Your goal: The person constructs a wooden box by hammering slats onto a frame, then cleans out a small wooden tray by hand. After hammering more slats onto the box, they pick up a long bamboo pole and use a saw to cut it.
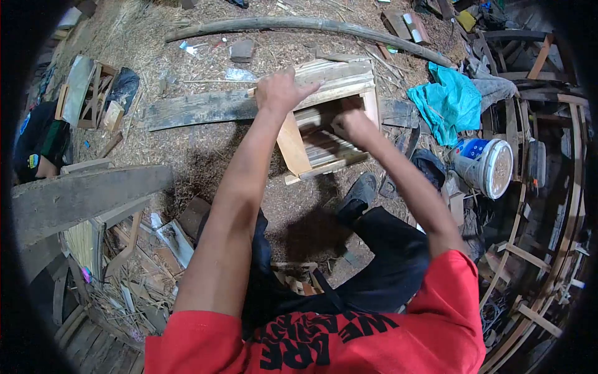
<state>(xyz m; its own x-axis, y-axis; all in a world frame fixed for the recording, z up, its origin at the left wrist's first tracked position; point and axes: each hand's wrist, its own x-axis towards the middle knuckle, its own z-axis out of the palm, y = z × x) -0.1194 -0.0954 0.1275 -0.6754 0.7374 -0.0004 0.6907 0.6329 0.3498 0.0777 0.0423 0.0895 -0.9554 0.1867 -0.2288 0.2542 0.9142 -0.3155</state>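
Observation:
A slatted wooden box (333, 80) is tilted with its frame opening toward me, overlapping a weathered plank (199, 111) on the ground. My left hand (281, 92) grips the box's upper left corner, thumb stretched along the top slats and fingers curled over the far side. Inside the opening, near its right side, my right hand (356, 126) is closed in a fist. Its fingertips are turned away, and I cannot tell what they hold. The pale left frame piece (293, 144) of the opening is plainly visible below my left hand.
A white bucket (483, 165) lies on its side at right, below a teal cloth (447, 103). One long curved pole (299, 23) crosses the far ground. A thick beam (93, 196) juts in at left, near another person's dark sleeve (47, 140). Wooden frames (542, 268) line the right.

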